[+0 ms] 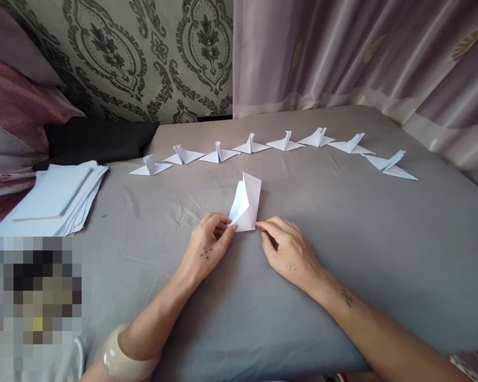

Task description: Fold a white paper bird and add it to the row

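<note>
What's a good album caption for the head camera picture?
Left hand holds a folded paper, right hand at its corner, eight paper figures curving behind.

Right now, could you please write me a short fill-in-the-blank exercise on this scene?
The folded paper between the left hand and right hand is coloured ____.
The row of folded figures counts ____ in all.
The pale bangle circles the ____ forearm.
The cloth beyond the paper stack is coloured ____.
Missing words: white; eight; left; black.
</note>
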The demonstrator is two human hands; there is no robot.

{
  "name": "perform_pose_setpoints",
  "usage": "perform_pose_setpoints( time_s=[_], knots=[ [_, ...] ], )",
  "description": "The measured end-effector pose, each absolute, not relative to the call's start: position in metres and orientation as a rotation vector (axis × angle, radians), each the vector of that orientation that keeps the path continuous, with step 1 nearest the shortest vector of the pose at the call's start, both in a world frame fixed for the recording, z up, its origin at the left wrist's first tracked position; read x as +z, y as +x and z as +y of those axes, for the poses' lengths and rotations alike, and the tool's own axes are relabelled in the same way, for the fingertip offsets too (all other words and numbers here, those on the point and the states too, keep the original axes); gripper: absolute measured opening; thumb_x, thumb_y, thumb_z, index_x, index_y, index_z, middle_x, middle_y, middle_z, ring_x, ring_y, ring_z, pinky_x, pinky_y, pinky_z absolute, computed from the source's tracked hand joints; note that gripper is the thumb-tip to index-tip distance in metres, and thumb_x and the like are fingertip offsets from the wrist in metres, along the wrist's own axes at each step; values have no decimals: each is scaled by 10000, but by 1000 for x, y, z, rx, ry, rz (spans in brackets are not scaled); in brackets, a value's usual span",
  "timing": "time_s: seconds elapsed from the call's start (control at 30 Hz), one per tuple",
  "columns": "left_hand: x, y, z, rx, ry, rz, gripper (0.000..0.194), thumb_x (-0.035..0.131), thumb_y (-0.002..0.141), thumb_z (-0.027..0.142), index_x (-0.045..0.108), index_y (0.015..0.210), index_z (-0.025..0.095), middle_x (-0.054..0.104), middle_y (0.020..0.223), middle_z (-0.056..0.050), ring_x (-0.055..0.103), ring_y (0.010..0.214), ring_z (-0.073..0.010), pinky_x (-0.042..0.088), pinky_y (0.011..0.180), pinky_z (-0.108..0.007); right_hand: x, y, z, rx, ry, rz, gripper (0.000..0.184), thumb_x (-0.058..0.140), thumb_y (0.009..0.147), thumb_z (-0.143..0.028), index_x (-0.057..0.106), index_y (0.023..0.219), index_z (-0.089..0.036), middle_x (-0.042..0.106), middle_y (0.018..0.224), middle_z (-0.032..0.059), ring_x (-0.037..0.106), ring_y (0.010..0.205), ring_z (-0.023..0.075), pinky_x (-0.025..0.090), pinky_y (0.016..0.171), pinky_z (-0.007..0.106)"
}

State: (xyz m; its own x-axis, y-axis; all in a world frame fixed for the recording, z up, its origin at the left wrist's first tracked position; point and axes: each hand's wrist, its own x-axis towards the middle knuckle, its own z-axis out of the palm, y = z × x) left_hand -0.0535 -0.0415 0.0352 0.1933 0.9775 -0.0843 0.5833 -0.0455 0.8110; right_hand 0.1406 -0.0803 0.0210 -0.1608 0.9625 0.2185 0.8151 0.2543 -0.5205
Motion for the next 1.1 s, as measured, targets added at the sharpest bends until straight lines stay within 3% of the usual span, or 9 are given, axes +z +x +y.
perform_pose_setpoints(
  time_s=[0.1, 0.27, 0.4, 0.6, 1.1],
  knots=[
    [35, -55, -45, 696, 1645, 1501, 357, 637, 832, 418, 459, 1046, 194, 631, 873, -19, 664, 755, -161, 545, 675, -300, 22, 137, -79, 383, -1628, -2031, 292, 446, 895, -91, 633, 1100, -185, 666, 990, 51, 609, 895, 200, 465, 832, 355],
    [26, -63, -50, 722, 2065, 1285, 118, 521, 920, 292, 560, 926, 181, 546, 1113, -76, 636, 901, -152, 544, 790, -304, 20, 138, -79, 444, -1667, -1931, 295, 441, 892, -89, 640, 1082, -195, 652, 971, 46, 606, 872, 189, 479, 795, 329],
    [18, -63, -50, 562, 2490, 1078, 299, 451, 965, 255, 564, 1240, 218, 530, 1182, -99, 562, 992, -201, 515, 868, -365, 20, 140, -83, 476, -1644, -1932, 313, 438, 889, -81, 668, 1057, -210, 642, 952, 40, 603, 870, 182, 481, 811, 326],
    [16, -61, -50, 417, 2656, 1019, 405, 437, 977, 302, 475, 1366, 195, 520, 1194, -121, 503, 1021, -238, 499, 900, -408, 22, 140, -85, 534, -1630, -1925, 348, 428, 884, -72, 671, 1090, -211, 632, 957, 49, 599, 890, 184, 486, 839, 336],
    [17, -61, -49, 300, 2692, 1076, 442, 440, 963, 390, 498, 1370, 224, 484, 1206, -148, 482, 971, -257, 497, 873, -456, 22, 140, -93, 541, -1595, -2112, 492, 407, 856, -29, 548, 1294, -203, 588, 1047, 79, 550, 939, 200, 444, 852, 388]
  ],
)
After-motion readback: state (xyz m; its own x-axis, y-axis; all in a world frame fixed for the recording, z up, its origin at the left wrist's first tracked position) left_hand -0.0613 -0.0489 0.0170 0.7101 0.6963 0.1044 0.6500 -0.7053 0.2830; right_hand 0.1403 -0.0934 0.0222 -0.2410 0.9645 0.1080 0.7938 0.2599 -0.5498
